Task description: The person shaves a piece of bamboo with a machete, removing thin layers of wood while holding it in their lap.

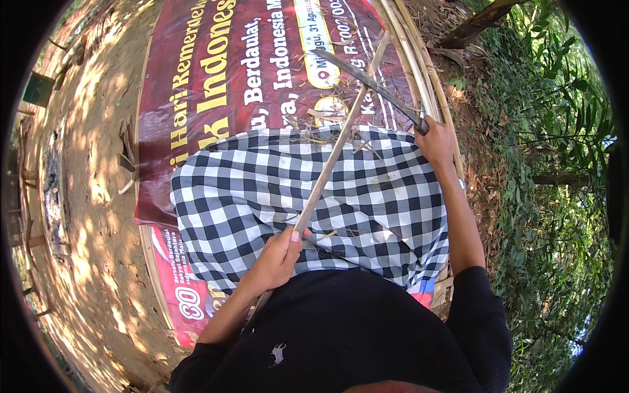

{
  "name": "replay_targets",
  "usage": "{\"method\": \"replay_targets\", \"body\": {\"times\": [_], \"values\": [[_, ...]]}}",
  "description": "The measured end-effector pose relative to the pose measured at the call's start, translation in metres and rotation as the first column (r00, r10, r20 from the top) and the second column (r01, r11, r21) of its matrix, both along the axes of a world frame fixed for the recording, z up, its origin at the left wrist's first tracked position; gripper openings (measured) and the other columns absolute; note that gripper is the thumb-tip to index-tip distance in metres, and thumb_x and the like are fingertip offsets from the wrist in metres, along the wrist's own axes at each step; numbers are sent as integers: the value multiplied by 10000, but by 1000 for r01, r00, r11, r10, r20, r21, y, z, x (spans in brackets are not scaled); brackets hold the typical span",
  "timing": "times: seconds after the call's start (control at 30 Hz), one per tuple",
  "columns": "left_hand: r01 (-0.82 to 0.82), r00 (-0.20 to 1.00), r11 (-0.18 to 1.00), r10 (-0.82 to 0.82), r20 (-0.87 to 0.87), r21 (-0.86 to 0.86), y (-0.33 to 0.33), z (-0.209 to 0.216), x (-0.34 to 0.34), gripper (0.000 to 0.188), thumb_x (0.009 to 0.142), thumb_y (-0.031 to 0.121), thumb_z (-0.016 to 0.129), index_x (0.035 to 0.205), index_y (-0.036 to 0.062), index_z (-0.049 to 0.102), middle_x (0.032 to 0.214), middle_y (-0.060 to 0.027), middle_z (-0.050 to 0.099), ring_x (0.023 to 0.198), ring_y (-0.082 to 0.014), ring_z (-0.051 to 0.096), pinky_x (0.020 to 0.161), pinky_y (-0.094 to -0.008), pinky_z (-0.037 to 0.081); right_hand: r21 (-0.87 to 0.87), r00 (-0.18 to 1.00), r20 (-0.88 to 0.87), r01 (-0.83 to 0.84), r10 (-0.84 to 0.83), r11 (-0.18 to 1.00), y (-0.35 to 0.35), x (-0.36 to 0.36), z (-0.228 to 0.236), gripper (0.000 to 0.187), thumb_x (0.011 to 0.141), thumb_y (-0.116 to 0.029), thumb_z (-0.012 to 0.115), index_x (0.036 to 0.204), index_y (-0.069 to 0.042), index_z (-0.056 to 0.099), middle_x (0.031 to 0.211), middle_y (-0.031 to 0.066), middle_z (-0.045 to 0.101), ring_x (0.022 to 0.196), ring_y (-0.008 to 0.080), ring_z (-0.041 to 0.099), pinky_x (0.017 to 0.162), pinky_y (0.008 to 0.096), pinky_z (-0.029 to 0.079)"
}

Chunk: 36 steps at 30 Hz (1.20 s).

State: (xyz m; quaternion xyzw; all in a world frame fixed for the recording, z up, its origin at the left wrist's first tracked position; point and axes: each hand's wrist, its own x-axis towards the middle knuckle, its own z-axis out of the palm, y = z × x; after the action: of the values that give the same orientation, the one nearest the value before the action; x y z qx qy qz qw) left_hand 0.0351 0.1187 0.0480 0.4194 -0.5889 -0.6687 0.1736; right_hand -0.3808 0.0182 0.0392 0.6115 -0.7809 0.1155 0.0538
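Observation:
My left hand [280, 256] is closed round a long, narrow strip of wood or bamboo [327, 168]. The strip slants up and away to the right from near my body. In my right hand [436, 141] is the handle of a machete [391, 96], its long dark blade pointing forward and left. The blade crosses the strip near its far end; whether they touch I cannot tell. A black-and-white checked cloth [262, 177] covers my lap beneath both hands. Thin shavings [318, 135] lie at the cloth's far edge.
A dark red printed banner [164, 124] spreads under and beyond me, over what looks like a bamboo platform [422, 72]. Bare earth [108, 216] is on the left, with a green box-like object [38, 89]. Leafy plants [547, 150] and a tree trunk [481, 25] stand on the right.

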Motion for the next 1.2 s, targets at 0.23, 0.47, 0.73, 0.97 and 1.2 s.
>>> {"method": "replay_targets", "body": {"times": [0.23, 0.47, 0.73, 0.97, 1.2], "values": [[15, 1000, 997, -16, -10, -75, 10, -7, -2, 411, 1116, 307, 295, 1130, -19, 545, 675, 15, 418, 573, -75, 417, 534, -272, 380, 9, 821, 24, -571, 570, 821, 29, 54, 7, 158, 794, -207, 696, 794, -72, 614, 694, 137, 667, 640, 375, 656, 614, 521, 502], [66, 996, 998, -66, 53, -8, 29, -3, 12, 410, 1114, 318, 301, 1116, -16, 539, 665, -2, 439, 570, -93, 454, 548, -279, 409, 4, 954, -133, 273, -270, 962, -27, -37, 12, 200, 744, -197, 737, 819, -44, 633, 720, 131, 687, 705, 378, 681, 652, 515, 519], [-17, 997, 994, 25, -68, 106, 23, -8, 7, 387, 1115, 335, 300, 1127, 5, 501, 669, 46, 344, 524, -32, 317, 449, -218, 293, -108, 889, -17, -457, 458, 883, 8, 4, -2, 157, 613, -127, 725, 727, -91, 624, 619, 115, 616, 630, 347, 646, 613, 466, 502], [-49, 944, 876, 198, -265, 479, 20, -9, 21, 443, 1114, 381, 288, 1188, -3, 497, 699, 25, 366, 464, -40, 317, 406, -211, 316, 33, 858, 164, 489, -487, 872, -35, -75, -7, 351, 834, -302, 646, 914, 33, 715, 869, 284, 699, 846, 451, 696, 795, 508, 539], [-34, 762, 834, 378, -526, 551, -28, -3, 10, 543, 1102, 441, 245, 1543, 125, 234, 710, -29, 452, 373, -62, 354, 353, -213, 408, -89, 873, 472, 189, -126, 978, 23, 47, 43, 279, 827, -222, 716, 709, 17, 636, 564, 195, 558, 534, 356, 572, 555, 443, 427]]}}
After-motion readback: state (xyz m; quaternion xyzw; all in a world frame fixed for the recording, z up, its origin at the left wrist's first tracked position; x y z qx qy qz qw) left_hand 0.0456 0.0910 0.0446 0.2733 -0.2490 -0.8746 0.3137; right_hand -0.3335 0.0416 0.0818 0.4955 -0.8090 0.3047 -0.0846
